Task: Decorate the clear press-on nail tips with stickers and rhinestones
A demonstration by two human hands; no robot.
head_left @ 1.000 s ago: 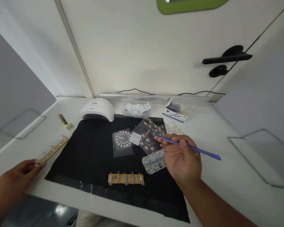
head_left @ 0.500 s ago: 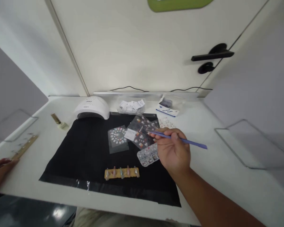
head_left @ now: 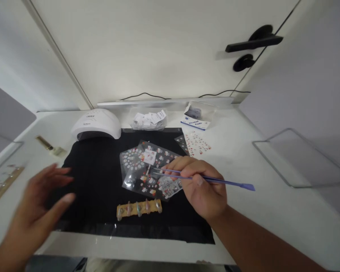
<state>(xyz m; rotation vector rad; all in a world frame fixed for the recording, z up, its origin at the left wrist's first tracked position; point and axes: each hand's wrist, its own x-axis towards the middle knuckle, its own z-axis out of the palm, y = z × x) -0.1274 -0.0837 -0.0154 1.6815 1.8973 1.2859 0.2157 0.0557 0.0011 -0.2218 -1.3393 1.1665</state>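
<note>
My right hand (head_left: 202,187) grips purple tweezers (head_left: 221,181), whose parted tips hover over a clear nail sticker sheet (head_left: 144,180) printed with small red and white motifs. Beneath that sheet, partly covered, lie another sticker sheet (head_left: 129,158) and a clear case of small gems (head_left: 171,186). My left hand (head_left: 42,209), somewhat blurred, is in the air over the left edge of the black mat (head_left: 93,189), fingers apart and nothing in them. Near the mat's front, a yellowish stand (head_left: 133,207) carries several painted nail tips in a row.
A white nail lamp (head_left: 98,122) stands at the back left beside a polish bottle (head_left: 52,147). Behind the mat are a clear tub of white packets (head_left: 149,120) and an alcohol pad box (head_left: 197,117). A second nail tip stand (head_left: 5,185) lies far left.
My left hand has left the far-left stand and moved right, opening over the mat. The large sticker sheet has shifted over the gem case. The view has tilted downward.
</note>
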